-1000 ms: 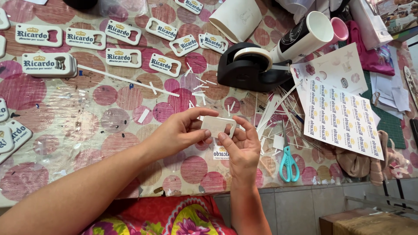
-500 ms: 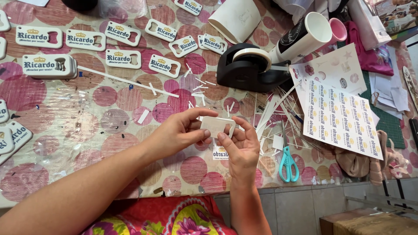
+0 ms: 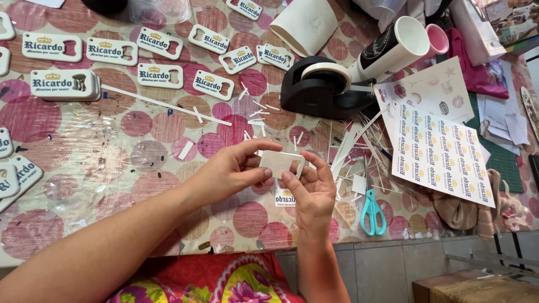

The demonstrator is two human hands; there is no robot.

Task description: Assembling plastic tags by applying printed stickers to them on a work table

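Two hands hold a small pale plaque over a cluttered craft surface.

The surface point(image 3: 84, 146), covered in a pink-dotted cloth, carries everything. Taking the black tape dispenser point(image 3: 323, 90) as landmark: a printed label sheet point(image 3: 443, 151) lies to its right, rows of white tags point(image 3: 157, 76) spread to its left, a white tube point(image 3: 393, 50) leans just above it, and teal scissors point(image 3: 371, 210) lie well below and right of it among paper strips point(image 3: 353, 140). Below the dispenser, the left hand point(image 3: 233, 171) and right hand point(image 3: 311, 191) meet, each grip pinching the plaque point(image 3: 279, 163) between thumb and fingers, raised off the cloth. A sticker point(image 3: 285, 197) seems to lie under the right hand, partly hidden.
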